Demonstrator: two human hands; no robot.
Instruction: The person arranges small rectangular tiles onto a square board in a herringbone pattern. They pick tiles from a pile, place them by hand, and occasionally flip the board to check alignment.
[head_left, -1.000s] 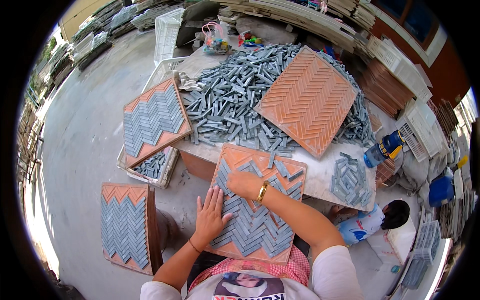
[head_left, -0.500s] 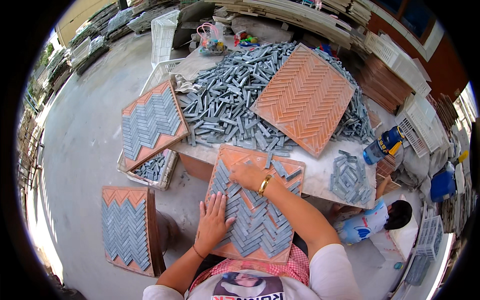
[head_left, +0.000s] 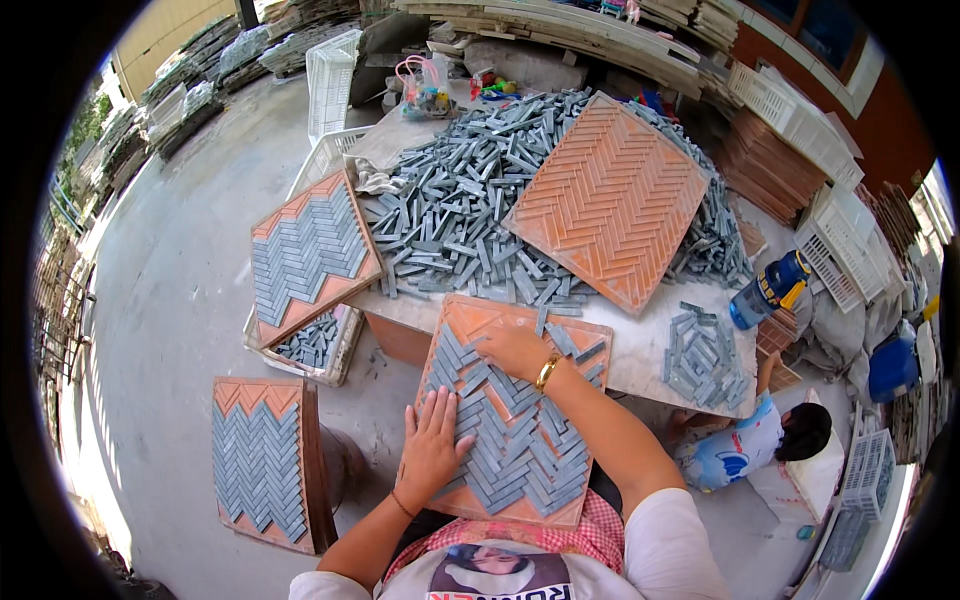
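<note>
An orange herringbone mould tray (head_left: 478, 312) rests in front of me, its far part against the table. Grey stone strips (head_left: 500, 470) fill most of its slots in a zigzag, with some orange gaps in the middle and some strips lying loose near the top right. My left hand (head_left: 432, 445) lies flat on the tray's left side, fingers stretched out. Over the upper left rows, my right hand (head_left: 516, 350), with a gold bracelet at its wrist, has its fingers bent together and pointing down at the strips. Whatever they grip is hidden.
Beyond the tray, a large heap of grey strips (head_left: 450, 190) covers the table, with an unfilled orange mould (head_left: 612, 200) on it. Filled moulds (head_left: 312, 250) and a stacked pile (head_left: 260, 470) stand left. A blue bottle (head_left: 768, 292) and a crouching person (head_left: 735, 450) are at right.
My right hand has shifted slightly right over the tray, fingers still bent down. My left hand stays flat in place. The whole view has moved a little.
</note>
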